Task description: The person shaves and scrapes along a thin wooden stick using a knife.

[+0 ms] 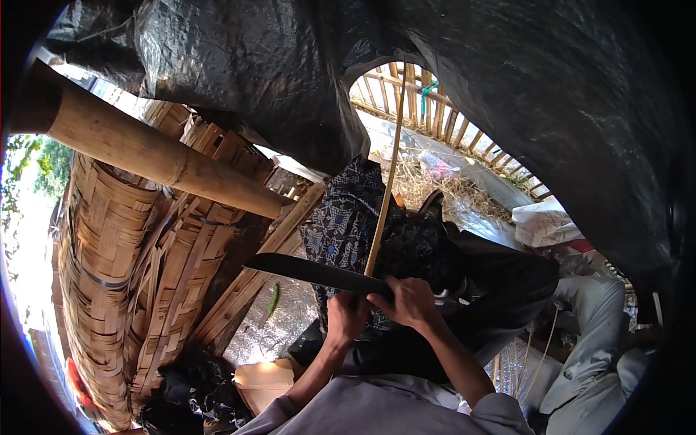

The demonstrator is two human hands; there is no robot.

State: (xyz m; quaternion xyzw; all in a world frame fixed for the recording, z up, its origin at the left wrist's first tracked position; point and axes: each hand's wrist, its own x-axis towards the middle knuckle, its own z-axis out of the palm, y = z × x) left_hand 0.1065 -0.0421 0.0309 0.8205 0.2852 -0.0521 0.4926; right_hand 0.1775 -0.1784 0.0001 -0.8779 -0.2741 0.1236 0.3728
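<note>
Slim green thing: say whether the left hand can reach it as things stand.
Probably not yet: the left hand looks busy near the dark blade, with patterned cloth partly between it and the green thing.

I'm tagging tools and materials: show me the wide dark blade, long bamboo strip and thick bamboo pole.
Wide dark blade (pixel 308 270): head view, middle of its flat side.
Long bamboo strip (pixel 389 174): head view, midway along it.
Thick bamboo pole (pixel 165 161): head view, middle of its shaft.

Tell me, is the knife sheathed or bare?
Bare: the knife's long dark blade shows to its tip, with no sheath around it.
</note>
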